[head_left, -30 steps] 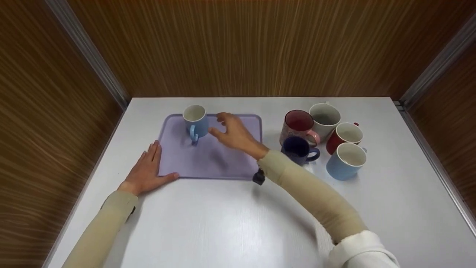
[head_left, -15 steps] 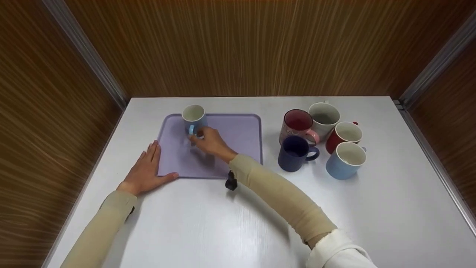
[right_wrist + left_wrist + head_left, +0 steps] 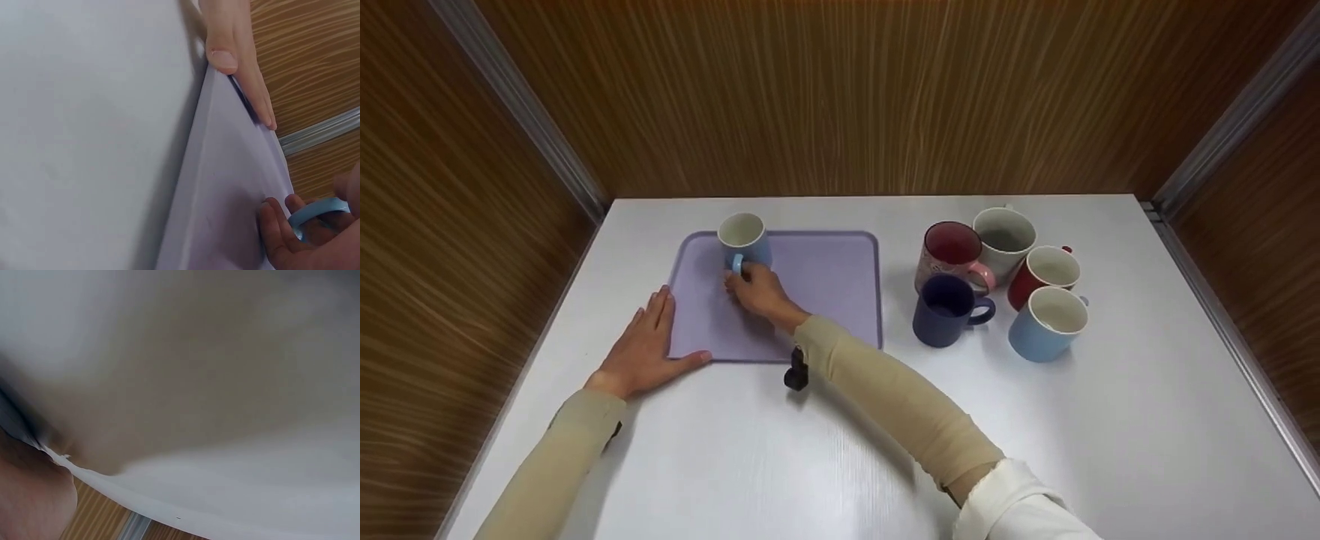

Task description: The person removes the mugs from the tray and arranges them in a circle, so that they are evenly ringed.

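Observation:
A light blue mug [image 3: 744, 241] with a white inside stands upright at the back left of the lilac tray [image 3: 825, 300]. My right hand [image 3: 761, 291] grips its handle, which faces the front; in the right wrist view the fingers curl round the blue handle [image 3: 318, 209]. At the tray's front left corner rests my left hand [image 3: 641, 349], fingers straight along the left edge and thumb against the front edge. That same left hand [image 3: 239, 62] shows at the tray corner in the right wrist view. The left wrist view catches only a bit of skin and the white tabletop.
Right of the tray stand a pink mug [image 3: 949, 259] with a dark red inside, a dark blue mug [image 3: 941, 315], a white mug [image 3: 1003, 236], a red mug [image 3: 1039, 277] and another light blue mug [image 3: 1046, 326]. Wood-grain panels [image 3: 840, 97] enclose the white table [image 3: 780, 465].
My right hand has moved left and down from beside the mug to its handle and now grips it. The left hand has kept its place at the tray corner.

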Demonstrator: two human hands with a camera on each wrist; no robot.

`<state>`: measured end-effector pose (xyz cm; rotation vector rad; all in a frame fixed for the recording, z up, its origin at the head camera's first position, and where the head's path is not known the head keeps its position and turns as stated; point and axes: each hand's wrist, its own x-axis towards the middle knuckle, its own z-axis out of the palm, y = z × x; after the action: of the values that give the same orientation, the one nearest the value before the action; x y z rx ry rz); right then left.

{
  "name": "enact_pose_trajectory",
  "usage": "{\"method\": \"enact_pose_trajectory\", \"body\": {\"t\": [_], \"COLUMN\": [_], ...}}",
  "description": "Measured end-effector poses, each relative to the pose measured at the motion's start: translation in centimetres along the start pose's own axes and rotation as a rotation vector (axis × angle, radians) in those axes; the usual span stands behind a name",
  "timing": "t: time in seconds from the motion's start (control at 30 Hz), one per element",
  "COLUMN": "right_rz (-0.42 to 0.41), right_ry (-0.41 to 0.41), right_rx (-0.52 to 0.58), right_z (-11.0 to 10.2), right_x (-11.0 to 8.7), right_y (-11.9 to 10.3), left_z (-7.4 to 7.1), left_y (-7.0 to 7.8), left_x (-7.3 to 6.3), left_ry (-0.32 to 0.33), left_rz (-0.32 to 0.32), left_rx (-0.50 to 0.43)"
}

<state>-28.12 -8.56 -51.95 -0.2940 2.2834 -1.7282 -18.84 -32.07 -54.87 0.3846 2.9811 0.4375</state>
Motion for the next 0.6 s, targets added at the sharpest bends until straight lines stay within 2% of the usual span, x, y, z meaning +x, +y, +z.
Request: {"method": "enact_pose_trajectory", "body": {"t": [0.1, 0.4, 0.6], "right_rz": [0.032, 0.110, 0.146], "right_ry": [-0.003, -0.030, -0.029], "right_rx": [0.120, 0.334, 0.382], "right_z": [0.20, -0.02, -0.61], "right_x": [0.12, 0.22, -0.08], "right_y": [0.07, -0.09, -0.22], "left_z": [-0.07, -0.27, -0.32], "left_y": [0.06, -0.06, 0.13], "left_x": [0.08, -0.03, -0.08], "left_ry": [-0.002, -0.004, -0.004], "left_rz": [-0.005, -0.007, -0.009], "left_rx": [-0.002, -0.010, -0.012]}}
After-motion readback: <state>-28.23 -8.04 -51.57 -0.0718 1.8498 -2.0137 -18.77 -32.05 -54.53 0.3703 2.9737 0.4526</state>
